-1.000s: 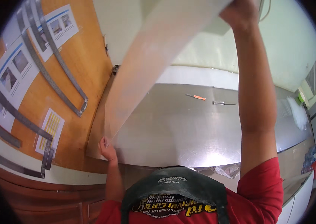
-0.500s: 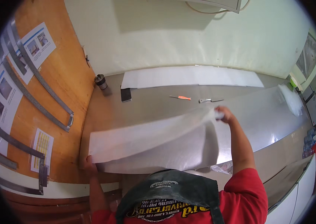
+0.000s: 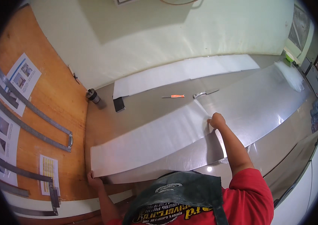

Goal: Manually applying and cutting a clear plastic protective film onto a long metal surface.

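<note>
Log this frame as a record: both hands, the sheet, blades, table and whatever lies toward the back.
Left hand: at near-left corner of long white sheet, grip unclear
Right hand: fingers closed on its right end
Table: shiny grey metal, sheet mostly flat on it
Blades: slim orange-handled blade; silver-handled knife to its right
Back: long white strip along pale green wall; black flat rectangular object at strip's left end; dark cylindrical container further left
</note>
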### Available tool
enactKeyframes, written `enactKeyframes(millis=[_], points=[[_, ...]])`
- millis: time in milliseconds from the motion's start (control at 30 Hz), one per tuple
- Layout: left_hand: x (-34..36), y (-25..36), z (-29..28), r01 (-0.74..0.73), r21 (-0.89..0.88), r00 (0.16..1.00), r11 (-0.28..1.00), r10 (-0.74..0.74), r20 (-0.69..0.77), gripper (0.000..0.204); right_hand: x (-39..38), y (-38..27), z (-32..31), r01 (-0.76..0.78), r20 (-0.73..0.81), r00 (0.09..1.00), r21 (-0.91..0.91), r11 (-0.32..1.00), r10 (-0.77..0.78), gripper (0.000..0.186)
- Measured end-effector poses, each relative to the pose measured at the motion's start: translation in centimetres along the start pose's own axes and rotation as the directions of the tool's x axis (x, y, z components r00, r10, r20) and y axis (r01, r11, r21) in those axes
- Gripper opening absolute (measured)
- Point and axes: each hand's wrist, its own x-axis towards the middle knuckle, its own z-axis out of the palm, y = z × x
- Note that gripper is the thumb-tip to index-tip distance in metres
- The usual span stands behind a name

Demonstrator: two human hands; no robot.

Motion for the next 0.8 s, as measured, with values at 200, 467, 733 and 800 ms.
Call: enactKeyframes(millis=[200, 467, 733, 800], points=[[2.1, -2.5, -1.4, 0.224, -0.173, 0.949, 0.959, -0.174, 0.263, 0.011, -1.7, -1.3, -0.5, -0.084, -0.030, 0.996, -0.009, 0.996, 0.084, 0.040], [3.1, -4.3, -4.7, 0.565, -0.377, 0.739, 0.734, -0.247, 0.626, 0.032, -1.6, -1.4, 1.1, -0.044, -0.190, 0.981, -0.059, 0.997, 0.032, 0.041], [-2.0, 11.4, 1.6, -0.058, -0.412, 0.998, 0.909, 0.039, -0.054, 0.017, -8.3, -16.7, 3.9, 0.666, -0.099, 0.741, 0.233, 0.708, -0.664, 0.036], [-4.9, 16.2, 2.5, -0.099, -0.350, 0.994, 0.932, 0.106, 0.001, 0.018, -13.8, -23.1, 3.6, 0.436, 0.233, 0.686, 0.627, 0.646, -0.689, 0.051]])
